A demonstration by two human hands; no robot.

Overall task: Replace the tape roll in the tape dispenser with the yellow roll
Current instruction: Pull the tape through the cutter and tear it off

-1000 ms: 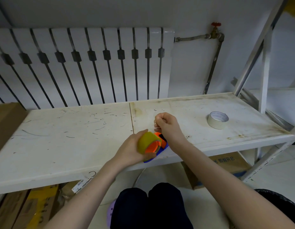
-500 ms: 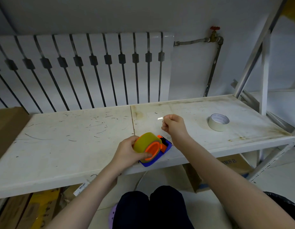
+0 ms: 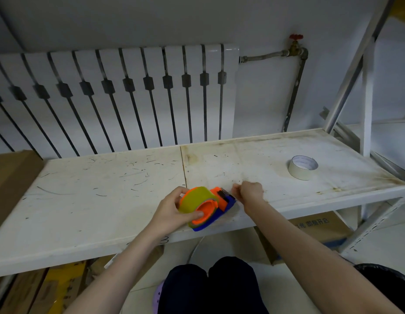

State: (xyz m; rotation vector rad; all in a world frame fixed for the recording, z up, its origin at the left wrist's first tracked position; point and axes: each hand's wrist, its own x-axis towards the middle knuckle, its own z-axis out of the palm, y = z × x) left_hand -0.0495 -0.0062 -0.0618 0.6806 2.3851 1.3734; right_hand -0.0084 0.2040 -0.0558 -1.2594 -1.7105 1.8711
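Note:
The blue and orange tape dispenser (image 3: 226, 206) rests at the front edge of the white shelf (image 3: 106, 200), with the yellow roll (image 3: 194, 199) seated on its orange hub. My left hand (image 3: 172, 210) grips the yellow roll from the left, thumb on the hub. My right hand (image 3: 249, 192) is just right of the dispenser's cutter end, fingers pinched together; whether a tape end is between them is too small to tell. A pale, whitish tape roll (image 3: 302, 167) lies flat on the shelf at the right, apart from both hands.
A white radiator (image 3: 120, 98) stands behind the shelf, with a pipe and red valve (image 3: 295, 45) to its right. A metal rack frame (image 3: 364, 87) rises at the right. Cardboard boxes (image 3: 314, 227) sit under the shelf and at the left edge. My knees are below.
The dispenser with the yellow roll has come down onto the shelf edge. My right hand moved down and to the right, close to the cutter end. The camera tilted down.

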